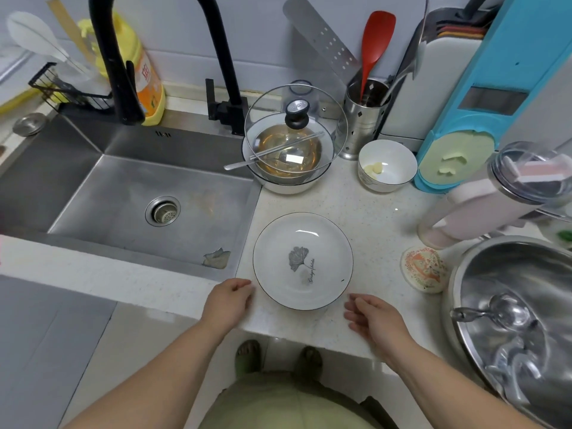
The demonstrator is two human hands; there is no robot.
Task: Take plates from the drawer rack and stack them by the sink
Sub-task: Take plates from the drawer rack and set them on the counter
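Observation:
A white plate point(302, 261) with a thin dark rim and a grey leaf print lies flat on the pale countertop point(365, 212), just right of the steel sink point(130, 193). My left hand point(227, 300) rests at the plate's lower left edge, fingers loosely curled, holding nothing. My right hand point(376, 320) hovers a little below and right of the plate, fingers apart, not touching it. The drawer rack is out of view.
Behind the plate stand a white bowl with a glass lid and spoon point(289, 150), a small white bowl point(387, 165) and a steel utensil holder point(363, 119). A large steel basin point(513, 317) fills the right. A black tap point(123, 57) arches over the sink.

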